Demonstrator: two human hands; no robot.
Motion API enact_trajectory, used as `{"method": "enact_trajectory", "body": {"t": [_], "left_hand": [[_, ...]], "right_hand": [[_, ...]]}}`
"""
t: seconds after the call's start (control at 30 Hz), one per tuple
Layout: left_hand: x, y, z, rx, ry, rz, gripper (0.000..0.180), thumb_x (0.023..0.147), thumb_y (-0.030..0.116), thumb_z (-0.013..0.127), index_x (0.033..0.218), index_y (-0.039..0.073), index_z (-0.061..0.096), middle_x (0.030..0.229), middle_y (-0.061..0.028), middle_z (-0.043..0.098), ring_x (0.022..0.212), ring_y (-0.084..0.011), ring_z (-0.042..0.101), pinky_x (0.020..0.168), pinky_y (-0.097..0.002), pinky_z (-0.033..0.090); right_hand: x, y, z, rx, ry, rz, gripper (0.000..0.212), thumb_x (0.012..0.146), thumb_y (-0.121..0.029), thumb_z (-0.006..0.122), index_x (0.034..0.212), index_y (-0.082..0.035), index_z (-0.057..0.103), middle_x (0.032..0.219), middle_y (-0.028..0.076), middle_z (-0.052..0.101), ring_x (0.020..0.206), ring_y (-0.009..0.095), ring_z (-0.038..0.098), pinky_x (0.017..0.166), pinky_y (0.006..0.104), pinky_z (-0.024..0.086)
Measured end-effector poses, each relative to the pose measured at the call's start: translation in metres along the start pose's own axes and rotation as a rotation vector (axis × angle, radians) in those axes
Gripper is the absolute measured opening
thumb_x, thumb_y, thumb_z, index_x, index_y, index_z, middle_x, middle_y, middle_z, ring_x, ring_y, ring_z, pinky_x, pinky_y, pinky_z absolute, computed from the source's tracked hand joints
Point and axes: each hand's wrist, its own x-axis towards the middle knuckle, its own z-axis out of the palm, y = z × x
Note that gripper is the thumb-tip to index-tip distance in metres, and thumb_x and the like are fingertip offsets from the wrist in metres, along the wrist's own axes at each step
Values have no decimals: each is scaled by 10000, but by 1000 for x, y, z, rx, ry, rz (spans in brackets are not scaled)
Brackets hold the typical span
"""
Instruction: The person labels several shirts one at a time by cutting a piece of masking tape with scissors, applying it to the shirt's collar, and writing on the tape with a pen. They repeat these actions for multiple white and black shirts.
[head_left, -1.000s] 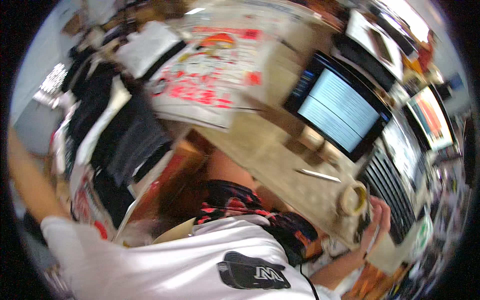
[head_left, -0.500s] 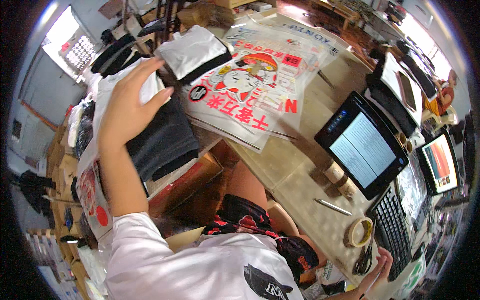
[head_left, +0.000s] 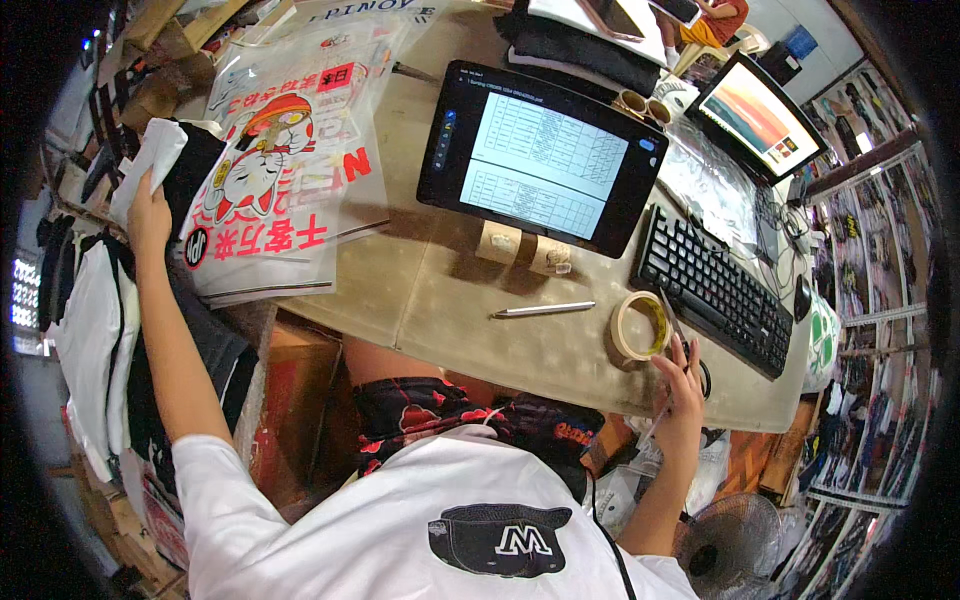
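My left hand [head_left: 150,220] is at the far left, closed on the edge of a folded white shirt [head_left: 155,165]; its fingertips are partly hidden by the cloth. A black folded garment [head_left: 195,165] lies against the white one. Beside them are clear plastic bags [head_left: 345,215] with red lettering and a cat picture. On the right, my right hand [head_left: 680,395] is at the table's near edge, fingers stretched and apart, holding nothing. Just beyond its fingertips are black scissors [head_left: 671,312], partly covered by the hand, and a roll of tape [head_left: 616,330].
A tablet [head_left: 540,155] leans on cardboard tubes [head_left: 497,243] mid-table, with a silver pen [head_left: 543,310] before it. Right of it are a black keyboard [head_left: 715,290] and a monitor [head_left: 758,115]. More folded garments [head_left: 95,345] stand at the left; a fan [head_left: 730,545] is below right.
My view has swung to the right. My left hand, earlier open beside the folded white shirt, now grips it. My right hand has risen beside the tape and scissors.
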Motion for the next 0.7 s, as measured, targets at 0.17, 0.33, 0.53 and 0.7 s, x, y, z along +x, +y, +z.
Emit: {"method": "enact_trajectory", "body": {"t": [0.17,0.33,0.53,0.7], "left_hand": [[-188,161,-98,-316,-359,129,563,797,-96,497,1351,3,501,1346,-223,534,1259,-351,508,1095,-417,355],[-274,222,-115,-407,-684,697,467,758,120,687,1205,27,590,1395,-205,484,1335,-435,396,1121,-565,266],[-279,267,-120,-873,-663,739,700,727,502,760,1167,-8,570,1195,-199,580,1153,-362,550,969,-460,450],[-315,334,-73,-933,-520,733,616,794,485,710,1129,8,511,1137,-185,552,1029,-352,577,837,-437,487]], "right_hand": [[22,-4,6,-158,-43,-74,344,734,145,568,1013,-51,615,1456,135,464,1425,383,283,1090,419,346],[32,-23,8,18,-65,-126,279,721,162,582,930,-24,590,1411,142,508,1420,366,299,1078,436,373],[15,-75,29,231,-41,-393,288,729,107,659,969,-43,608,872,124,667,851,319,658,1010,518,433],[19,-59,92,360,103,-445,317,725,80,670,1016,-31,616,913,141,645,884,349,635,919,491,477]]}}
